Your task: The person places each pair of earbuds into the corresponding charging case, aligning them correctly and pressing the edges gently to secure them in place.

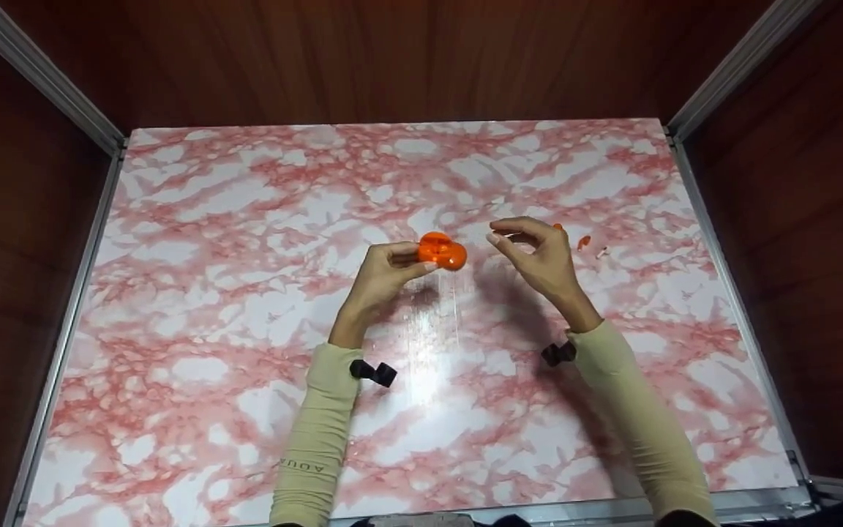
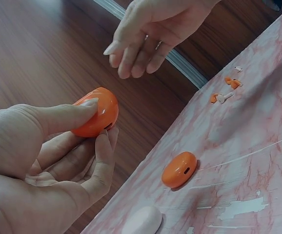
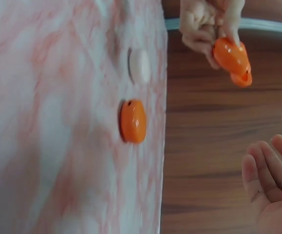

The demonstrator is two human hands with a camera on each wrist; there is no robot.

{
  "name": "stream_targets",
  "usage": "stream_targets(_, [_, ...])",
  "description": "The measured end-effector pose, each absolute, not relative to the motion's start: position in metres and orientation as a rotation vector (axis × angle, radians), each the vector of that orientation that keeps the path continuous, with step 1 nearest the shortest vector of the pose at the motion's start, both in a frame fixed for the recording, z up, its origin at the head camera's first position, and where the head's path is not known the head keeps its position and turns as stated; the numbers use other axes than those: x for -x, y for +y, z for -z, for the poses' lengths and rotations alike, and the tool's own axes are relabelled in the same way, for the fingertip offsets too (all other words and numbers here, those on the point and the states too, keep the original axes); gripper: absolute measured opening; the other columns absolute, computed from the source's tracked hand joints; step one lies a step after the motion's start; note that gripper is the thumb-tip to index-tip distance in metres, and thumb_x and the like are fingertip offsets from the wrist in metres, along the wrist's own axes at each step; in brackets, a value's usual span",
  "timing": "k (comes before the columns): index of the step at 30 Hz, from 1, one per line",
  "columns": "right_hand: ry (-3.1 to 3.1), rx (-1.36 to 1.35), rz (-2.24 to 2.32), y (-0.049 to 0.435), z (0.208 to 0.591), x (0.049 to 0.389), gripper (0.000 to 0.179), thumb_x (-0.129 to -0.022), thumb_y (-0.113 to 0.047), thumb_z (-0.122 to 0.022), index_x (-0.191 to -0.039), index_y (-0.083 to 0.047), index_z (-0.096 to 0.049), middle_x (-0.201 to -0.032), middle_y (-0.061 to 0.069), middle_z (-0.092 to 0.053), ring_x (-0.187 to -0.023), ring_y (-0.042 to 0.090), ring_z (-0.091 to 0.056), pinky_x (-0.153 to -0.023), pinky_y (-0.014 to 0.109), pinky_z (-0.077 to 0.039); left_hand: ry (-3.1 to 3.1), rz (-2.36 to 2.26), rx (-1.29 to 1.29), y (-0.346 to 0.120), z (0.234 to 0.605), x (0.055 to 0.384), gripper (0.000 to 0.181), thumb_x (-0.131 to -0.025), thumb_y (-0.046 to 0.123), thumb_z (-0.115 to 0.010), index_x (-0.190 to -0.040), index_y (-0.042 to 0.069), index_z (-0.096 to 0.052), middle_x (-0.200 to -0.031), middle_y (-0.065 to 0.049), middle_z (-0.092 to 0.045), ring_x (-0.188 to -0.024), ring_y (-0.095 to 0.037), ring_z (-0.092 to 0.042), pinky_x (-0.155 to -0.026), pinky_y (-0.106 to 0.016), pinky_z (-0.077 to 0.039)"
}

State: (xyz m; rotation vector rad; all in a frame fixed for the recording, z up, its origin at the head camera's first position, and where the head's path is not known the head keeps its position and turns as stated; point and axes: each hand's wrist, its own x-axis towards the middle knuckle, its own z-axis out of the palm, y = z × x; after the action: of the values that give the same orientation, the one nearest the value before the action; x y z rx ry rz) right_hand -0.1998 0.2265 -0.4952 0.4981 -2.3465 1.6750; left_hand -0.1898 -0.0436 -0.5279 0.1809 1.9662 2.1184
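Open air parts the hands (image 1: 383, 279) (image 1: 544, 256); an orange case (image 2: 179, 169) and white case (image 2: 142, 222) obstruct the tabletop (image 1: 173, 380).

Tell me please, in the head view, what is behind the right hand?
Marbled table and a small orange piece peeking past the right hand; whatever else it covers cannot be seen.

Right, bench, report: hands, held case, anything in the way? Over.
Left hand holds orange case, opened. Right hand empty, nearby. Second case on table, seemingly not blocking.
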Motion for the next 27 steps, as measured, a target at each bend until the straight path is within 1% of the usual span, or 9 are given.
stream_targets(6, [-2.428, -0.518, -1.440, 0.250, 0.505, 0.197, 0.024, -0.095, -0.010, -0.079, -0.119, -0.007, -0.080, -0.116, 0.015, -0.080, -0.100, 0.030, -0.078, -0.095, 0.036, -0.062, 1.958, -2.134, -0.175, -0.046, 0.529, 0.189, 0.032, -0.092, 0.003, -0.079, -0.123, -0.005, -0.075, -0.115, -0.021, -0.078, -0.100, -0.016, -0.075, -0.086, -0.022, -0.062])
stream_targets(10, [-2.454, -0.564, -1.264, 0.266, 0.512, 0.198, 0.030, -0.096, -0.014, -0.078, -0.126, -0.010, -0.078, -0.113, 0.013, -0.081, -0.084, 0.025, -0.077, -0.085, 0.019, -0.059, 1.954, -2.152, -0.169, -0.048, 0.530, 0.189, 0.031, -0.091, 0.002, -0.079, -0.122, -0.005, -0.075, -0.113, -0.019, -0.079, -0.099, -0.015, -0.075, -0.085, -0.023, -0.063])
stream_targets(13, [-2.447, -0.645, -1.135, 0.276, 0.516, 0.201, 0.035, -0.095, -0.013, -0.079, -0.130, -0.008, -0.075, -0.106, 0.017, -0.081, -0.046, 0.004, -0.051, -0.058, 0.008, -0.040, 1.950, -2.156, -0.165, -0.048, 0.532, 0.189, 0.031, -0.091, 0.002, -0.079, -0.121, -0.006, -0.075, -0.112, -0.019, -0.079, -0.099, -0.015, -0.075, -0.085, -0.023, -0.062])
stream_targets(17, [-2.461, -0.738, -0.988, 0.290, 0.522, 0.203, 0.041, -0.094, -0.008, -0.079, -0.134, -0.002, -0.071, -0.118, 0.023, -0.077, -0.043, -0.008, -0.011, -0.045, 0.014, -0.023, 1.939, -2.156, -0.156, -0.048, 0.533, 0.189, 0.032, -0.091, 0.002, -0.080, -0.122, -0.006, -0.075, -0.114, -0.019, -0.079, -0.100, -0.015, -0.075, -0.086, -0.023, -0.062])
stream_targets(19, [-2.484, -0.752, -0.930, 0.297, 0.525, 0.202, 0.044, -0.093, -0.004, -0.079, -0.135, 0.000, -0.070, -0.128, 0.023, -0.073, -0.044, -0.005, -0.016, -0.046, 0.020, -0.027, 1.939, -2.152, -0.150, -0.049, 0.532, 0.189, 0.032, -0.092, 0.004, -0.080, -0.122, -0.005, -0.075, -0.114, -0.019, -0.079, -0.100, -0.015, -0.075, -0.087, -0.023, -0.062])
stream_targets(21, [-2.509, -0.767, -0.864, 0.304, 0.527, 0.202, 0.046, -0.092, -0.002, -0.079, -0.136, 0.001, -0.068, -0.131, 0.023, -0.072, -0.046, 0.002, -0.048, -0.053, 0.023, -0.049, 1.934, -2.153, -0.150, -0.049, 0.531, 0.188, 0.032, -0.092, 0.005, -0.080, -0.122, -0.004, -0.075, -0.115, -0.019, -0.078, -0.100, -0.016, -0.075, -0.087, -0.023, -0.062])
stream_targets(23, [-2.532, -0.786, -0.810, 0.311, 0.530, 0.202, 0.046, -0.092, -0.001, -0.078, -0.137, 0.002, -0.067, -0.133, 0.023, -0.071, -0.072, 0.021, -0.076, -0.070, 0.035, -0.064, 1.936, -2.153, -0.149, -0.050, 0.531, 0.188, 0.032, -0.092, 0.006, -0.081, -0.122, -0.004, -0.075, -0.115, -0.019, -0.078, -0.100, -0.016, -0.075, -0.088, -0.024, -0.062])
stream_targets(25, [-2.546, -0.825, -0.761, 0.318, 0.533, 0.202, 0.046, -0.092, -0.001, -0.079, -0.137, 0.003, -0.067, -0.133, 0.023, -0.071, -0.107, 0.036, -0.077, -0.087, 0.049, -0.065, 1.946, -2.149, -0.150, -0.050, 0.531, 0.188, 0.032, -0.092, 0.007, -0.081, -0.122, -0.003, -0.076, -0.115, -0.018, -0.078, -0.100, -0.016, -0.075, -0.088, -0.023, -0.062])
stream_targets(27, [-2.549, -0.880, -0.720, 0.326, 0.536, 0.203, 0.046, -0.091, -0.002, -0.080, -0.135, 0.004, -0.068, -0.133, 0.024, -0.071, -0.115, 0.041, -0.073, -0.090, 0.054, -0.063, 1.943, -2.146, -0.152, -0.050, 0.531, 0.188, 0.032, -0.092, 0.008, -0.081, -0.122, -0.003, -0.076, -0.115, -0.018, -0.078, -0.100, -0.016, -0.075, -0.089, -0.024, -0.062])
